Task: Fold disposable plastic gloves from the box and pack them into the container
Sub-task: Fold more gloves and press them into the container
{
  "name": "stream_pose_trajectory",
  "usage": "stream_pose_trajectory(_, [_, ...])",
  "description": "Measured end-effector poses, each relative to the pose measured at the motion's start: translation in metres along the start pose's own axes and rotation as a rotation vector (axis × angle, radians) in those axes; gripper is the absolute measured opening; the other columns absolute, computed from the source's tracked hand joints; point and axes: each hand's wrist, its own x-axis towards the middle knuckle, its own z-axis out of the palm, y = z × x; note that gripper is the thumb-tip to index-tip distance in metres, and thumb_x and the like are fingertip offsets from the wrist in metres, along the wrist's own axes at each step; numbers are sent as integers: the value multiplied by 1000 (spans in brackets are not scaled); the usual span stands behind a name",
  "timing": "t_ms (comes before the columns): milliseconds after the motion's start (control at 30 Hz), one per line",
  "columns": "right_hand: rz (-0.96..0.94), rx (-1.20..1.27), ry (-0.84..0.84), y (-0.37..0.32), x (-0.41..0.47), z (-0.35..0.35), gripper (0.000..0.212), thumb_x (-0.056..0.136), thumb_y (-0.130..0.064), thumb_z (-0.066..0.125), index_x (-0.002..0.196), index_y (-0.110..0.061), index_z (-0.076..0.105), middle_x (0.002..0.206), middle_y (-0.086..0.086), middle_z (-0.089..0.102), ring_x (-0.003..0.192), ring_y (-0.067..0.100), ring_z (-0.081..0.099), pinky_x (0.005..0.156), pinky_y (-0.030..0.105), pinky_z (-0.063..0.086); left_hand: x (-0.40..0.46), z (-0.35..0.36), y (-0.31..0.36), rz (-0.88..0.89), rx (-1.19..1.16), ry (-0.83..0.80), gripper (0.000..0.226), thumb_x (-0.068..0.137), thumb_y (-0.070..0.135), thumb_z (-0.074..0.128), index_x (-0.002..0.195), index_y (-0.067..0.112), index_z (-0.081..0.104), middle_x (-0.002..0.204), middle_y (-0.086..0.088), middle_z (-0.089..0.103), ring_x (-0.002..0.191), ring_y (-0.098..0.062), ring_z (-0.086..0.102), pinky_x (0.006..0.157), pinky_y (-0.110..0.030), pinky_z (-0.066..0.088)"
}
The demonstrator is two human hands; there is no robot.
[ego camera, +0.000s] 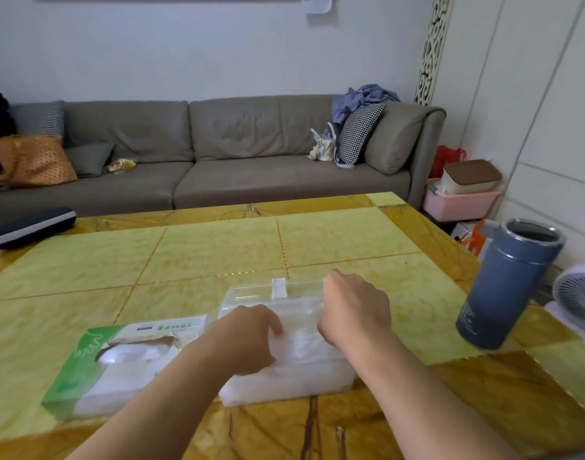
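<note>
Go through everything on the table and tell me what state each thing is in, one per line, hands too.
Glove box: lying flat, top torn open, gloves showing inside.
Container: lid up, packed with folded gloves.
Lid: raised at the back.
Left hand: fingers curled, pressing on the gloves; grip unclear.
Right hand: at the container's right edge; grip hidden.
Blue flask: upright, no cap on.
Dark case: closed, lying flat.

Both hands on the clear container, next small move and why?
Probably press the gloves down and swing the lid shut: the clear plastic container looks packed with white gloves, its lid stands open behind, and the left hand and right hand rest on it.
</note>
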Motion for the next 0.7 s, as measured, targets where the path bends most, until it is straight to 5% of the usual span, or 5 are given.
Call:
stream_pose_trajectory(133, [-204, 107, 57, -13, -6, -4, 31, 83, 5, 63, 98, -16, 46, 99, 2, 58, 93, 27, 59, 71, 38, 51, 1, 2, 5, 14, 51, 19, 43, 89, 18, 64, 123, 43, 61, 98, 15, 49, 67, -5, 51, 52, -23, 35])
stream_pose_trajectory(267, [-245, 157, -202, -19, -11, -3, 20, 91, -20, 69, 110, -14, 68, 108, 4, 64, 87, 26, 67, 74, 41, 61, 2, 3, 3, 60, 102, 24, 37, 91, 22, 61, 123, 40, 63, 97, 15, 53, 84, -12, 55, 64, -26, 41])
stream_pose_trajectory(367, [-207, -24, -395, -13, -6, 8, 20, 86, -8, 69, 106, -6, 69, 93, 6, 63, 65, 20, 58, 53, 29, 45, 4, 0, -1, 96, 111, -29, 45, 90, 24, 64, 131, 42, 59, 116, 15, 59, 94, -12, 56, 75, -27, 48])
stream_pose_trajectory(533, [-151, -109, -539, -21, 15, 18, 61, 84, -30, 81, 141, -20, 62, 102, -1, 66, 74, 19, 65, 66, 31, 53, -9, -21, -2, 125, 104, -110, 60, 91, 15, 73, 142, 38, 51, 120, 13, 65, 98, -10, 62, 88, -29, 55])
stream_pose_trajectory(700, [-241, -162, -613, -22, 24, 25, 50, 90, -35, 74, 134, -16, 60, 112, -2, 64, 99, 26, 63, 89, 39, 54, -29, -24, 21, 168, 89, 245, 39, 94, 8, 59, 123, 34, 63, 114, 10, 62, 96, -13, 64, 84, -35, 59])
